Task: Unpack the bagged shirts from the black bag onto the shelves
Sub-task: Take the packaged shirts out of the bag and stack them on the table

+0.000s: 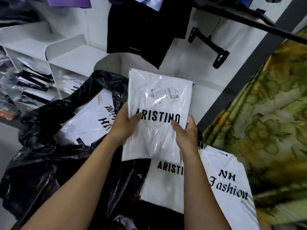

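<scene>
I hold a white bagged shirt (156, 103) printed ARISTINO upright in front of me. My left hand (123, 123) grips its left edge, thumb on the front. Its right edge is gripped by my right hand (186, 131), thumb across the print. The crumpled black bag (49, 156) lies open below and to the left, with another white bagged shirt (89, 120) showing inside it. Under my right arm lie a second ARISTINO bagged shirt (164, 185) and an NH Fashion bagged shirt (232, 185). White shelves (54, 52) stand at the back left.
The lower shelf compartments (33, 80) hold several bagged garments. A black garment (142, 30) and an empty black hanger (209, 45) hang from a rail above. A green and yellow patterned fabric (269, 113) fills the right side.
</scene>
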